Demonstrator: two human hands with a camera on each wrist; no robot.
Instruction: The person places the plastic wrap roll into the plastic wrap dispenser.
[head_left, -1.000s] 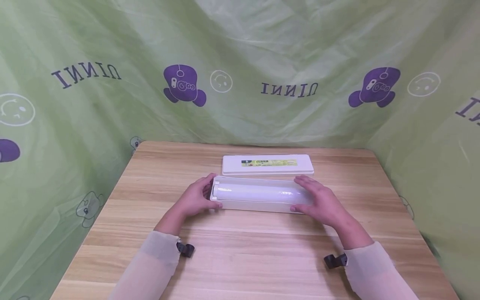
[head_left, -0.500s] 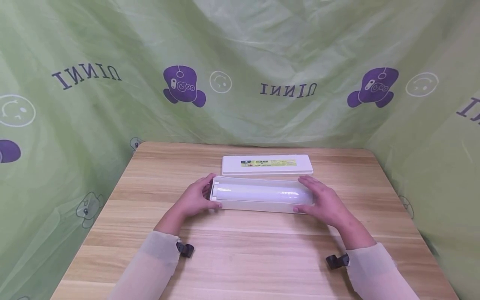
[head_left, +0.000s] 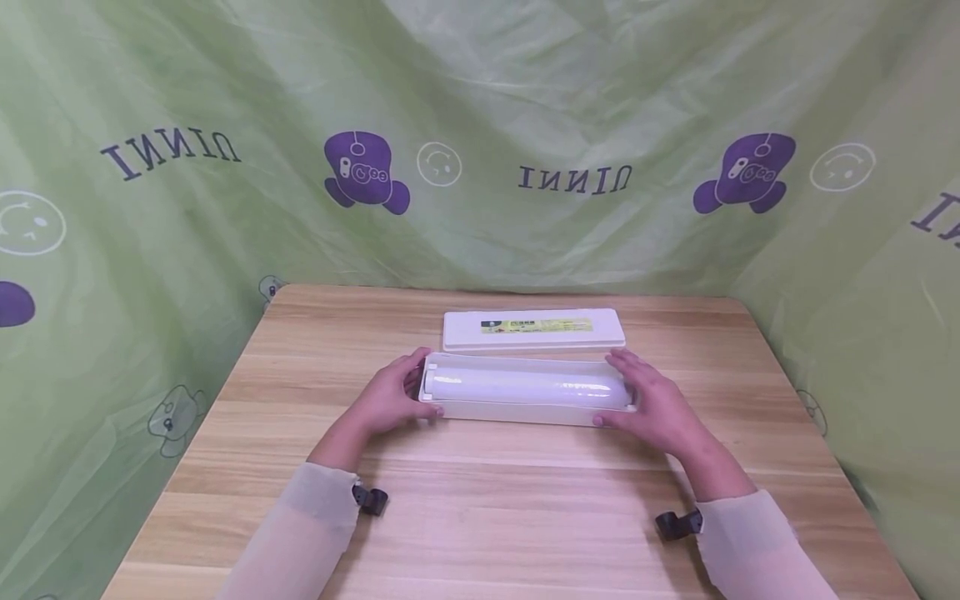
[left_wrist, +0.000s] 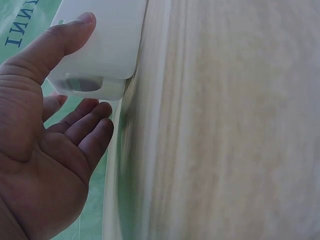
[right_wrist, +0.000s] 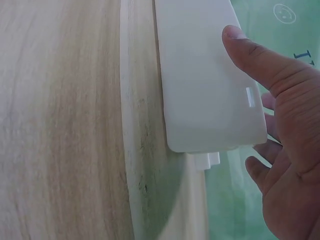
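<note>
A long white cling film box (head_left: 517,412) lies uncovered across the table, with a shiny roll of cling film (head_left: 517,386) inside. My left hand (head_left: 387,394) holds its left end, thumb against the front wall and fingers round the far side. At the right end, my right hand (head_left: 654,402) spans the box, thumb on the front wall and fingers at the back rim. Both wrist views show the box's white wall (left_wrist: 112,40) under the thumb, other fingers loosely bent beside the end. Behind the box lies its white lid (head_left: 534,340), bearing a yellow-green label.
The wooden table (head_left: 480,517) extends in front of the box and to both sides. A green printed curtain (head_left: 480,83) hangs behind the table and along its left and right. A small black device sits at each cuff.
My right hand has slid a little to the right along the box, uncovering more of the roll's right end. My left hand, the box and the lid stay in place.
</note>
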